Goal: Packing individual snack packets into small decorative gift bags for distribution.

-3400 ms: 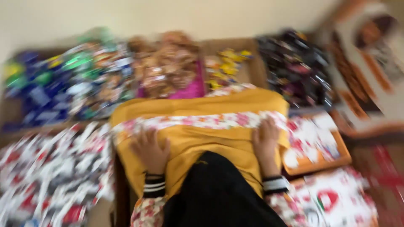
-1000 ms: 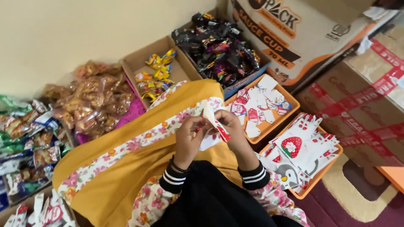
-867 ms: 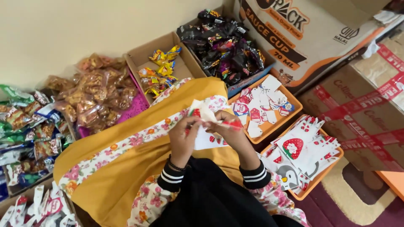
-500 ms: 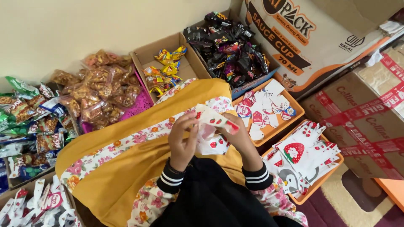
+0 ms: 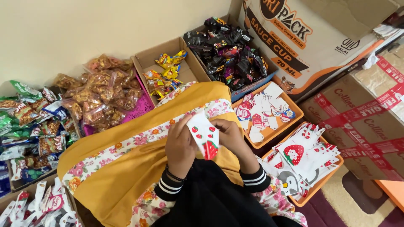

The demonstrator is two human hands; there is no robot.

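Over my lap, draped in yellow cloth with a floral band [image 5: 126, 168], both hands hold one small white paper bag printed with red strawberries [image 5: 204, 134]. My left hand [image 5: 181, 145] grips its left edge and my right hand [image 5: 229, 136] grips its right side, so the bag stands upright between them. To my right, an orange tray [image 5: 332, 168] holds a stack of similar flat strawberry bags [image 5: 303, 151]. A second orange tray [image 5: 290, 120] behind it carries several small printed paper tags [image 5: 261, 109].
Cardboard boxes line the wall: dark wrapped snacks [image 5: 231, 54], yellow candies [image 5: 164, 73], clear packs of brown snacks [image 5: 101, 92], green and blue packets [image 5: 29, 126]. White and red packets [image 5: 38, 206] lie at lower left. Large taped cartons [image 5: 357, 117] stand at right.
Earlier both hands lay flat on the yellow cloth. Since then they took up a folded strawberry bag, opened it out, and now hold it upright and flatter; the view swung right.
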